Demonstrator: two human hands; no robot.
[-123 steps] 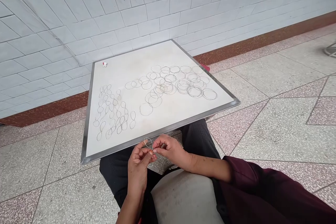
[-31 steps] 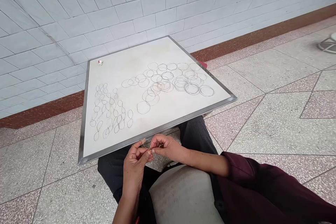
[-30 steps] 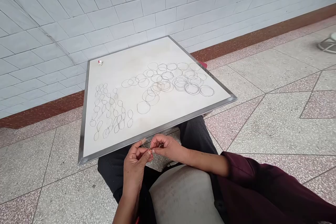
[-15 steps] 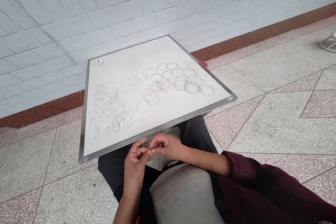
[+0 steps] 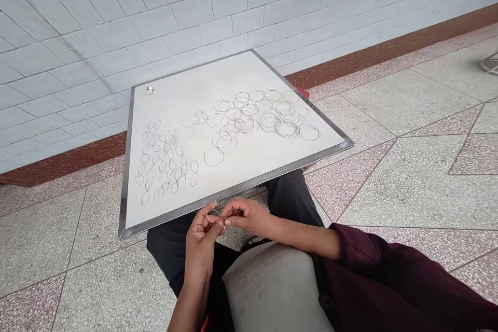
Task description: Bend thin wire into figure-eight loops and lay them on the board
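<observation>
Pinching a thin, pale metal wire ring (image 5: 213,210) in midair, just in front of the near edge of the white, rectangular, grey-metal-edged desk (image 5: 241,158). Grasping the wire in both grips: pressed between thumb and fingers of the left hand (image 5: 200,246), caught close beside by the thumb and fingertips of the right hand (image 5: 251,220). Seems, by judgement, to be bending or twisting the ring at a crossing point. Calls, probably, for a firm hold at that crossing and an evenly turned loop on either side. Compare the slim, dark, figure-eight wire pieces (image 5: 194,171) on the left part of the desk, and the round, dark, thin wire rings (image 5: 246,123) overlapping flat across the middle and right of the desk. Points, at the visible loop, leftward from the pinch, leaning slightly toward the near edge of the desk. Runs, likely, more along that edge than out from it in its long axis; cannot tell fully, with the right-hand portion mostly hidden behind fingers
</observation>
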